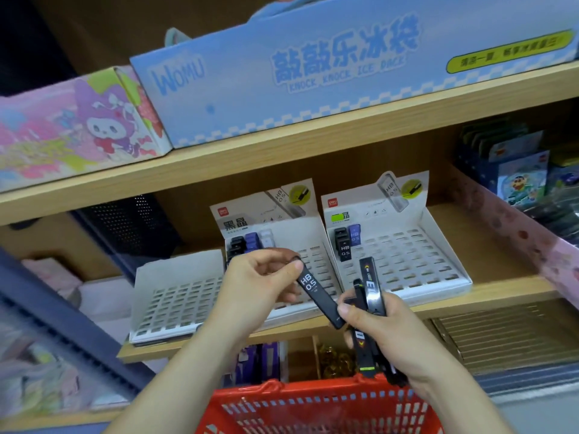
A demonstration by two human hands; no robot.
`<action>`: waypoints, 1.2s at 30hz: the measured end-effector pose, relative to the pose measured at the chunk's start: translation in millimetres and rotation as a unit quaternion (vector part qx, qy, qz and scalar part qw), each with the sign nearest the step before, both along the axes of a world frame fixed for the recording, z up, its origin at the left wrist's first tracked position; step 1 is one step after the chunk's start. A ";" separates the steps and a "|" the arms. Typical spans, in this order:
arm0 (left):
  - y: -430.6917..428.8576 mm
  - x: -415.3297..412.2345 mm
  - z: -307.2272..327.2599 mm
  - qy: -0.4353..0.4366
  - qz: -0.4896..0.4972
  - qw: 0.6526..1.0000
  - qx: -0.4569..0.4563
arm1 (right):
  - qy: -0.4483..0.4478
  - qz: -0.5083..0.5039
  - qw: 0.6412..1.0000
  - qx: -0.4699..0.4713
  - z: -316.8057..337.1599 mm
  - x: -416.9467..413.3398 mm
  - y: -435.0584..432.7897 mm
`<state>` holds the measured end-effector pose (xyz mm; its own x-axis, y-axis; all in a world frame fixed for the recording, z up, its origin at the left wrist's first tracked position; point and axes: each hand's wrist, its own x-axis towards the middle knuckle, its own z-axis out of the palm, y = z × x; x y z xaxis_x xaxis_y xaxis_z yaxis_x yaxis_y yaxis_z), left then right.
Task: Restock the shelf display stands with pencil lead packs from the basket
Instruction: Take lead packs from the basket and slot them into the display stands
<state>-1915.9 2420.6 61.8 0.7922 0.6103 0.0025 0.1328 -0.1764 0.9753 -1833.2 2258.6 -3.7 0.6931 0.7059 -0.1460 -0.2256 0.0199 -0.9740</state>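
The right hand (387,335) grips a bunch of black lead packs (371,286), like a spare pile, so the left hand (260,278) can pinch one HB pack (316,294) by its top, I think. That pack slants between both hands, in front of the white display stands (407,261), above the red basket (300,390).

red basket (316,408) | black lead pack (316,296), white lettering | white display stands (404,264) | pale-blue box (282,89), checkered edge
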 end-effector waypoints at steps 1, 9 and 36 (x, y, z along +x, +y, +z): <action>5.7 -7.7 2.6 0.006 0.001 1.000 0.017 | -0.003 0.004 1.000 -0.004 -2.1 -3.1 3.7; 79.9 -52.1 14.4 0.001 0.176 0.962 0.208 | -0.007 -0.046 0.999 -0.024 -12.5 -14.6 30.0; 94.5 -24.7 -29.6 0.121 0.055 0.896 0.423 | -0.155 -0.034 0.981 -0.112 -27.1 -11.6 66.8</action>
<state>-1940.5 2515.1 32.2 0.7669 0.5460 0.3372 0.3847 -0.8117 0.4395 -1844.8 2325.4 -30.8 0.7731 0.6308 -0.0669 0.0772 -0.1982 -0.9771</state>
